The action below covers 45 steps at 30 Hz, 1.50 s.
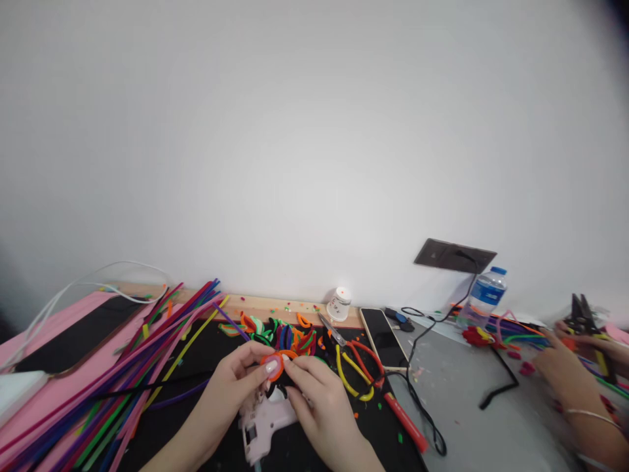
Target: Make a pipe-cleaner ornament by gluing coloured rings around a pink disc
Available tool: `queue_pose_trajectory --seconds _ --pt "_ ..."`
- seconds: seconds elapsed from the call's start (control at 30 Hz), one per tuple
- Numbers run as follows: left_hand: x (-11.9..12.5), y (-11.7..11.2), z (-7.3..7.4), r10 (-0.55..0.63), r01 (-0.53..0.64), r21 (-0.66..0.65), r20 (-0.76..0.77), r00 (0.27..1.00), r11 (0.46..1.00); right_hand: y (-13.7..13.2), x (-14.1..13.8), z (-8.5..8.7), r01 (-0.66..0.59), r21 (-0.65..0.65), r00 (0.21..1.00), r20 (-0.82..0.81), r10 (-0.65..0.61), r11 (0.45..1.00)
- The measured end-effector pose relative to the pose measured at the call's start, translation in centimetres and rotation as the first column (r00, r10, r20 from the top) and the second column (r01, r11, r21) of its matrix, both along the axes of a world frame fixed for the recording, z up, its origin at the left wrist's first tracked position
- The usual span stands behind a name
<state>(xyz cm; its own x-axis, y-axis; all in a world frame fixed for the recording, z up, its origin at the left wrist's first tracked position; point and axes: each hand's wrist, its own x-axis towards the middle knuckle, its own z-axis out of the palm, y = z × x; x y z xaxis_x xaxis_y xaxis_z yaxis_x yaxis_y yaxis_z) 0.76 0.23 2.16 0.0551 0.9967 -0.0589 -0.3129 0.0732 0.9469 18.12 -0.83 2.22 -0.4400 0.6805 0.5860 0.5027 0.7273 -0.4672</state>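
Note:
My left hand pinches a small orange pipe-cleaner piece between thumb and fingers. Touching the same piece from the other side is my right hand, its thumb and fingertips closed at its edge. Just beneath both hands a pale hot glue gun lies on the black mat, partly hidden by them. Behind the fingers is a pile of bent, multicoloured pipe-cleaner pieces. Scissors with red and yellow handles rest right of my right hand.
Long pipe cleaners cover the left side near a dark tablet-like slab. Rightward are a white paper cup, a phone, a red stick-like tool, a black cable and a water bottle. A co-worker's hands work far right.

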Motion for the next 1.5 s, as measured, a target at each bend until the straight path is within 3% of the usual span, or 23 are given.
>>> queue_pose_trajectory --seconds 0.3,0.83,1.17,1.5 --pt "0.2 -0.2 0.4 0.011 -0.011 -0.016 -0.009 1.0 1.0 -0.1 0.0 -0.1 0.004 -0.009 1.0 0.003 -0.004 1.0" --pt "0.4 0.2 -0.6 0.062 -0.062 0.046 -0.002 0.998 0.997 0.0 -0.2 -0.2 0.012 -0.006 1.0 -0.015 -0.012 1.0" --pt "0.7 -0.2 -0.2 0.058 -0.059 0.027 0.028 0.998 0.998 0.0 -0.7 -0.9 0.062 0.07 0.992 -0.112 -0.054 0.996" --pt "1.0 -0.2 -0.7 0.055 -0.057 0.017 0.082 0.995 0.998 0.2 -1.0 -1.0 0.08 0.11 0.983 -0.173 -0.06 0.991"
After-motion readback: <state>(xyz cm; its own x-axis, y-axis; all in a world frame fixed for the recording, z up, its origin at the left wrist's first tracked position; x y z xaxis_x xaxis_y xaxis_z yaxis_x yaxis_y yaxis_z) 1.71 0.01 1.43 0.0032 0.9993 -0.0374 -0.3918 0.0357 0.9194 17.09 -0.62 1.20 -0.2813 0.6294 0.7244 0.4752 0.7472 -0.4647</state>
